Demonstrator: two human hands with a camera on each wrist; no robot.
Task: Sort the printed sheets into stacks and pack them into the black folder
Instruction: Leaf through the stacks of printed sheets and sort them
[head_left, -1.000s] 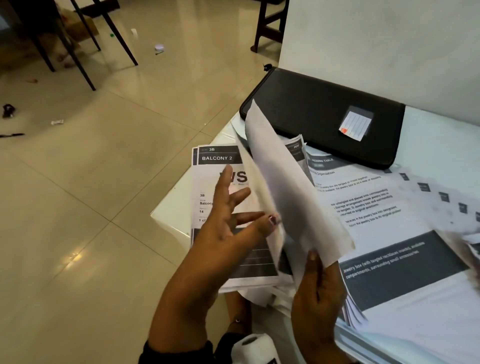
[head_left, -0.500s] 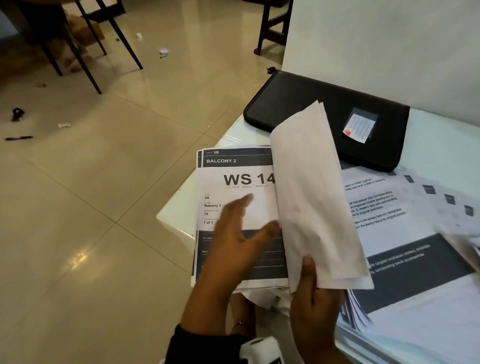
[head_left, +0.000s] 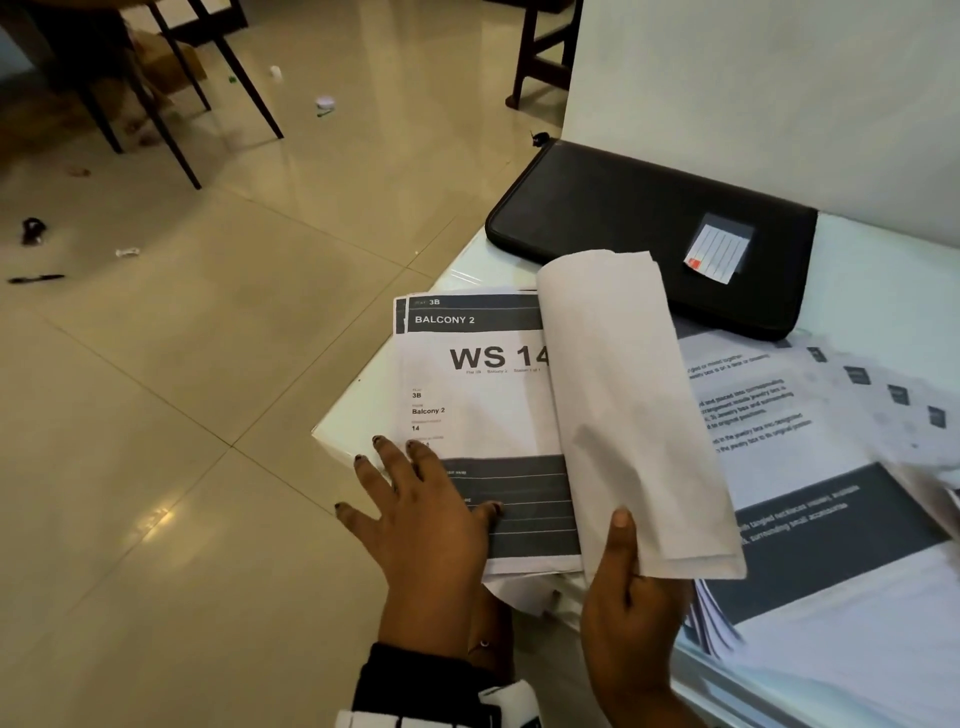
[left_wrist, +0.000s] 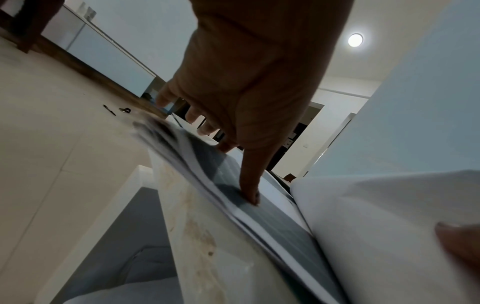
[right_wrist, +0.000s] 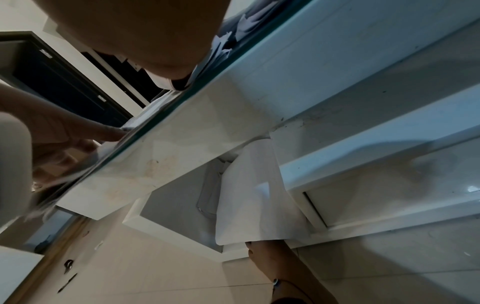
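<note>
While the top sheet (head_left: 483, 415) under the left hand (head_left: 421, 514) reads "3B", "BALCONY 2" and "WS 14", the hand lies flat with fingers spread, thumb pressing the sheet's dark band. Just right of it, the right hand (head_left: 631, 608) pinches a curled bundle of blank-backed sheets (head_left: 628, 415), thumb on top. Beyond both hands lies the closed black folder (head_left: 623, 218), with more printed sheets (head_left: 810, 467) right of the right hand.

Matt white paper on the printed sheets (head_left: 483, 405), with flat dark grey ink blocks. The turned-over bundle (head_left: 623, 405) shows plain, unglossed backs, softly curled. The black folder (head_left: 613, 218) looks like smooth, faintly sheened leatherette with a clear plastic pocket. Glossy white desk (head_left: 358, 431), glassy edge. The floor (head_left: 208, 364) is polished, reflective beige tile.
</note>
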